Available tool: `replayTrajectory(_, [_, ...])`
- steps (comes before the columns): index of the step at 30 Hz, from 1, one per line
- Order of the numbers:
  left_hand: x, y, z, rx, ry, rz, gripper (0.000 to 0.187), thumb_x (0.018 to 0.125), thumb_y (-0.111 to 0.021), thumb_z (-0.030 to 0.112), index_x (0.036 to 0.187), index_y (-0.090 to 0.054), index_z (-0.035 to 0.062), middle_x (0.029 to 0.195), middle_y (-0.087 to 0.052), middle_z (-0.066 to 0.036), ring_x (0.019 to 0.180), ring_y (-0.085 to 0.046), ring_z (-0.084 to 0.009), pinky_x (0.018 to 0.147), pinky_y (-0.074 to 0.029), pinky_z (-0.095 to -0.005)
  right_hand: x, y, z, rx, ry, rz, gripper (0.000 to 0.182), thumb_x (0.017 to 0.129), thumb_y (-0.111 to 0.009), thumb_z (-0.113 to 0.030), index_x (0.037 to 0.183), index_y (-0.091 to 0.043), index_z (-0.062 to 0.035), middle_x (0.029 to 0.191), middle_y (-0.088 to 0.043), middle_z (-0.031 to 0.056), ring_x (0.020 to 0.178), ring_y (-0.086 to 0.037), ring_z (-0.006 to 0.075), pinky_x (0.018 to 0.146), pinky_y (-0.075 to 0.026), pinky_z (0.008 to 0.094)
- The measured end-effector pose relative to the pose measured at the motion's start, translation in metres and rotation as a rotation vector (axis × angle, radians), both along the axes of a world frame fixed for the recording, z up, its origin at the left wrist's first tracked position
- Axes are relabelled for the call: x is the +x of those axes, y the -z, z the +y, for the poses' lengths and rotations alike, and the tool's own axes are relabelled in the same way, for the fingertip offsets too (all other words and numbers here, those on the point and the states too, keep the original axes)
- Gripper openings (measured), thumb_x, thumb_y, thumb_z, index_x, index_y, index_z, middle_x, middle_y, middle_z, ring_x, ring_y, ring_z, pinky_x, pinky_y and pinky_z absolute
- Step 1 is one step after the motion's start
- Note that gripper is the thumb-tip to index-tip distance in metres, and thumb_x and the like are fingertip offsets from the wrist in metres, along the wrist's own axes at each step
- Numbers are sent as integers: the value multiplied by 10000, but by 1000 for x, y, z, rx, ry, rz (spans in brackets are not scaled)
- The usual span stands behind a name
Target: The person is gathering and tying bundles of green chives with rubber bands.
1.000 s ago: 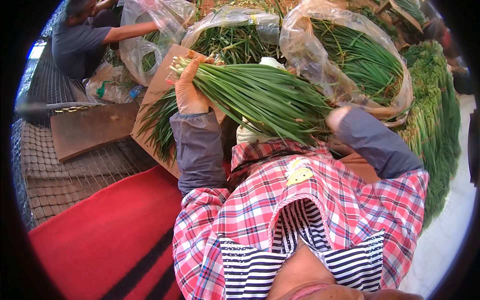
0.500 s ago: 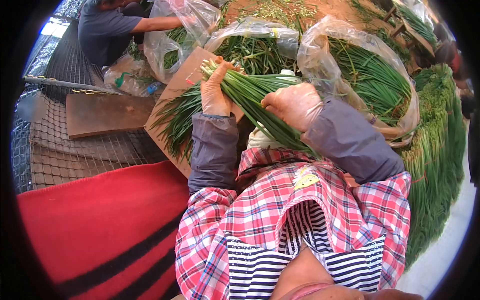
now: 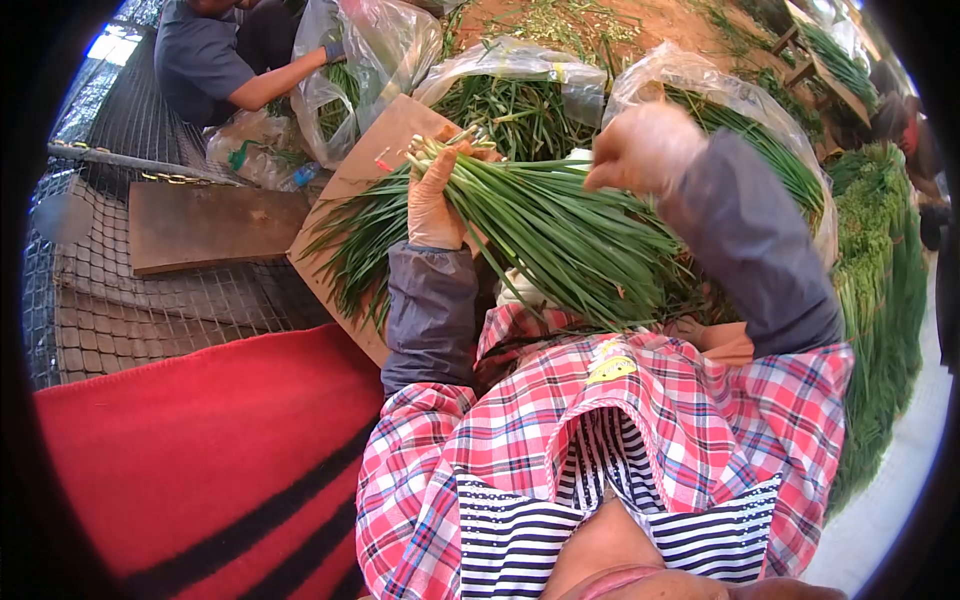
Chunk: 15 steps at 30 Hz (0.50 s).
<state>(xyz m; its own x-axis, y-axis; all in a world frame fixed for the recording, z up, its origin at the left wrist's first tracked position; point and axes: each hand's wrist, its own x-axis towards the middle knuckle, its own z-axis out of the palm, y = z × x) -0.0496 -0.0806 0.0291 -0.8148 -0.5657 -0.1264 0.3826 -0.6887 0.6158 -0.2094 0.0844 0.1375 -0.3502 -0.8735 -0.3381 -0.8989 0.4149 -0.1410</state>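
Observation:
My left hand (image 3: 436,208) is wrapped around the pale stem ends of a bunch of long green chives (image 3: 570,225). The leaves fan out to the right and hang down towards my lap. Off the bunch, a little above its leaves, my right hand (image 3: 650,150) is blurred by motion; its fingers look bent, but whether anything is between them cannot be made out. More chives (image 3: 350,235) lie on a brown board (image 3: 325,215) beneath and left of my left hand.
Clear plastic bags (image 3: 510,55) of chives stand ahead of me. A thick row of chives (image 3: 880,300) lines the right side. At the upper left another person (image 3: 205,60) reaches into a bag (image 3: 385,55). A red blanket (image 3: 210,420) covers the lower left, near a wooden plank (image 3: 215,225).
My right hand has come off the chive leaves and moved up and right. The leaves have spread wider. The other person's arm has shifted, with the gloved hand now at the bag.

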Motion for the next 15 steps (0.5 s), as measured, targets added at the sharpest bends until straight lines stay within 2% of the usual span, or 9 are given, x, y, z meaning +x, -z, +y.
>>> replayTrajectory(1, [-1,0,-1,1,-8,-24,335,765,-663,123,1039,-499,20,847,-595,-169,772,-615,-281,685,-536,-431,18,7,2,-157,-51,-68,361,700,-655,-432,912,-662,-140,779,-647,69,744,-623,241,662,-486,362])
replayTrajectory(3, [-3,-1,1,2,-30,-75,366,766,-662,108,1074,-479,36,835,-590,-150,752,-611,-263,674,-534,-406,60,5,-2,-308,-109,-160,374,686,-662,-428,899,-632,-122,736,-632,88,733,-622,244,651,-480,380])
replayTrajectory(5, [-8,-9,5,-27,-80,-72,363,774,-643,65,1093,-471,42,827,-576,-118,727,-603,-240,661,-529,-381,79,22,-17,-238,-167,-76,386,671,-667,-426,832,-585,-85,698,-615,88,716,-621,248,616,-471,402])
replayTrajectory(6, [-10,-12,9,-43,-100,-61,358,776,-639,55,1092,-472,43,826,-573,-113,730,-603,-237,663,-529,-379,82,42,-21,-312,-144,-24,291,709,-624,-348,755,-551,-70,658,-601,92,662,-617,273,580,-463,420])
replayTrajectory(9, [-11,-15,8,-62,-109,-51,371,770,-637,33,1101,-471,36,837,-577,-106,747,-606,-236,670,-530,-381,77,37,-27,-305,-104,16,178,731,-565,-259,746,-547,-82,633,-595,100,600,-608,293,539,-462,421])
replayTrajectory(10, [-9,-14,7,-70,-92,-46,386,763,-643,33,1108,-469,34,843,-579,-104,755,-609,-239,677,-531,-382,70,44,-26,-430,-151,38,109,729,-522,-200,747,-547,-96,617,-589,108,567,-601,298,518,-464,424])
replayTrajectory(15, [-4,-18,14,-122,31,43,479,722,-683,42,1145,-460,23,894,-588,-99,786,-617,-256,723,-532,-401,19,18,-37,-571,63,156,133,778,-536,-263,812,-551,-135,648,-589,108,619,-597,308,547,-468,423])
